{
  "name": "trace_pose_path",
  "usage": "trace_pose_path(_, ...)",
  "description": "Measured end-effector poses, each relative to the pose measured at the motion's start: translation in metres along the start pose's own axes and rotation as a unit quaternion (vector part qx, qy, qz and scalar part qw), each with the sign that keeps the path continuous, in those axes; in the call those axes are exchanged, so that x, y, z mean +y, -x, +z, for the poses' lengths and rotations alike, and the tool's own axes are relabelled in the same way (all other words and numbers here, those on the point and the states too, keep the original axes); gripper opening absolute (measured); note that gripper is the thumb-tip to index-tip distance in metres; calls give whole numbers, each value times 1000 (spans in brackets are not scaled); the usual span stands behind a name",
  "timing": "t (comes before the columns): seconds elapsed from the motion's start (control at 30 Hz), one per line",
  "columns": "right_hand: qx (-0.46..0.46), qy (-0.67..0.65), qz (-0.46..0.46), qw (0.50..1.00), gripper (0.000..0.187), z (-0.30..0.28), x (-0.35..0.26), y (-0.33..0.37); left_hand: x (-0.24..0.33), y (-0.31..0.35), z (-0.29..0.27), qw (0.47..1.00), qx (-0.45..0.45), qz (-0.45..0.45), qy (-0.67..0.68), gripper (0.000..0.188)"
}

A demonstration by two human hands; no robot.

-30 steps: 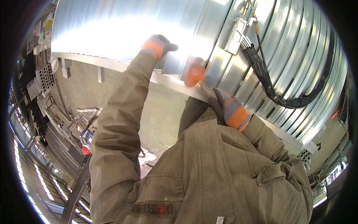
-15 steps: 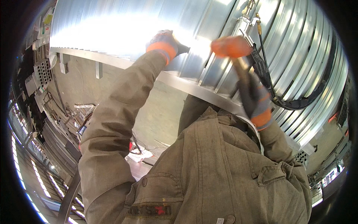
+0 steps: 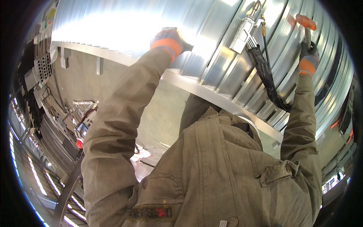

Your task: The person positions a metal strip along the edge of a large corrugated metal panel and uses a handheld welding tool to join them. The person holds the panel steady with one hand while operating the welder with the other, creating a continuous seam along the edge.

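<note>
Far up on the right, my right hand, in a grey and orange glove, is closed round the handle of a mallet with an orange head. The mallet is raised over a row of long, shiny metal slats. My left hand, gloved alike, rests on the slats left of the middle, its thumb stretched out to the right. Glare washes out its other fingers, and no held thing shows there. Between my hands lies a silver box-shaped tool with a brass fitting and a black-sleeved hose.
A pale metal rail runs along the near edge of the slats, with short legs under it. Bare floor shows below. On the left stand a plate with round holes and cluttered metal stock. A white sheet lies low.
My right hand has swung the mallet away to the right and up, from close beside my left hand to beyond the hose. My left hand has stayed nearly in place.
</note>
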State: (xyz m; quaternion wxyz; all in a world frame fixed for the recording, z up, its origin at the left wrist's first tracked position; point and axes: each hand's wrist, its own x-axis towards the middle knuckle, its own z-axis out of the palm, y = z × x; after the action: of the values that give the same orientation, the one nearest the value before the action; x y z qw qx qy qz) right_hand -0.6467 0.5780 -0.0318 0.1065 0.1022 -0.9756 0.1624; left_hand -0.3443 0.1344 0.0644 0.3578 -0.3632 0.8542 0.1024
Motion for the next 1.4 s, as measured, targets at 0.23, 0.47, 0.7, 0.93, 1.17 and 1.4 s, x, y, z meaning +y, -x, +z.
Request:
trace_pose_path(0.23,-51,-145,-159,975,60,-42,-94,72,4,-5,-5,999,-36,-15,-32,74)
trace_pose_path(0.47,-206,-18,-261,943,82,-61,-172,143,0,-7,-10,997,-21,32,-64,56)
trace_pose_path(0.7,-261,57,-241,933,80,-52,-193,134,3,-3,-11,995,-28,56,-79,38)
trace_pose_path(0.93,-340,-138,-299,881,86,-169,-202,138,-8,-22,-8,997,-24,59,-47,67)
trace_pose_path(1.17,-551,-284,-272,736,76,-187,-216,137,-7,-21,-13,995,-19,81,-54,35)
trace_pose_path(1.4,-647,-292,-197,677,47,-134,-260,136,-11,-22,-9,997,-32,73,-12,74)
